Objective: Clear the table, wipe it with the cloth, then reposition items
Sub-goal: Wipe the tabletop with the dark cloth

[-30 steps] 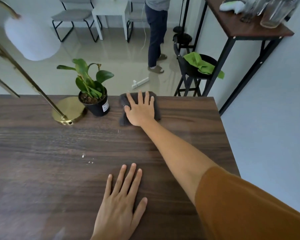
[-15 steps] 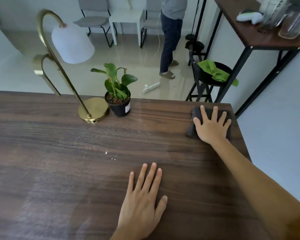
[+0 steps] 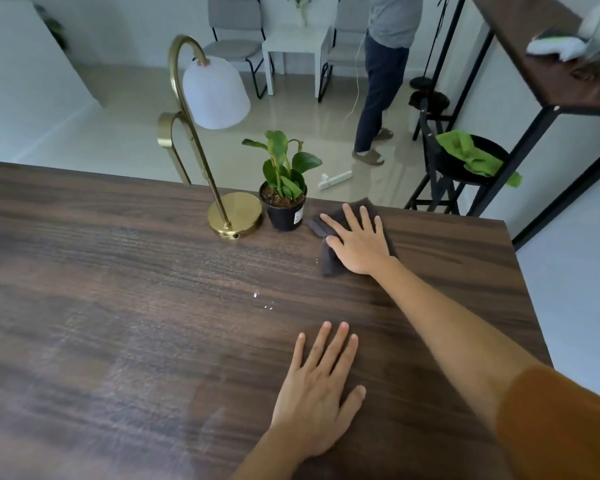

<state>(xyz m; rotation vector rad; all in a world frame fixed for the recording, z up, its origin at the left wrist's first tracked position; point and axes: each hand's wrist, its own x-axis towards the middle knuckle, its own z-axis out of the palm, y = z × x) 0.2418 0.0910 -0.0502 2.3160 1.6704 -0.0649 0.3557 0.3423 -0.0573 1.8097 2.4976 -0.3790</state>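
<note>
Cloth (image 3: 329, 261), dark grey and bunched, is lying on the counter (image 3: 118, 306) toward the far edge, at about one o'clock from the person, just beside the potted plant (image 3: 284, 199) and near the brass lamp (image 3: 234, 214) at twelve o'clock.

From the head camera, the right hand (image 3: 359, 244) is pressing flat on the cloth with fingers spread wide, gripping nothing and only pinning the fabric under the palm. The left hand (image 3: 317, 393) is resting open and flat on the bare wood at six o'clock, holding nothing and seemingly bracing the body.

Half a second ago the cloth was out by the far right corner, at two o'clock; a second ago it was beside the plant. So the right hand has swept out and come back, and the far strip is being wiped in side-to-side passes. A few water droplets (image 3: 264, 301) are still sitting at the centre, untouched. Judging from this, the wiping step is only partly done, and the lamp and plant are still waiting to be repositioned.
</note>
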